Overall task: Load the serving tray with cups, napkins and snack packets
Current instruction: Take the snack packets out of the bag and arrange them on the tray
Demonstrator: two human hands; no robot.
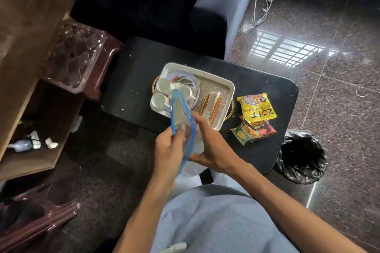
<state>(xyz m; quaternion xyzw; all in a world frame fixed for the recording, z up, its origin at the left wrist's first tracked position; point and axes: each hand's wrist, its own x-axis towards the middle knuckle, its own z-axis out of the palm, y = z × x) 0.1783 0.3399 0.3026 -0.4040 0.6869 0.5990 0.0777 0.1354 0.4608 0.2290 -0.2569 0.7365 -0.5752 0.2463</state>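
Observation:
A white serving tray (226, 86) with gold handles sits on a black table (133, 72). Three white cups (162, 85) stand at its left end beside a patterned plate (184, 80). Folded napkins in a gold holder (211, 107) lie at its right end. Snack packets rest on the table to the right: a yellow one (257, 107) and smaller green and red ones (254, 131). Both hands hold a clear zip bag with a blue rim (183, 115) above the tray's near edge. My left hand (167, 150) pinches the rim; my right hand (211, 148) grips the other side.
A black bin bag (301, 156) stands on the floor right of the table. A dark sofa (144, 2) lies beyond it. A clear plastic tray on a maroon stool (76, 55) and a wooden shelf (26, 109) are at the left. Stacked maroon chairs (37, 224) are bottom left.

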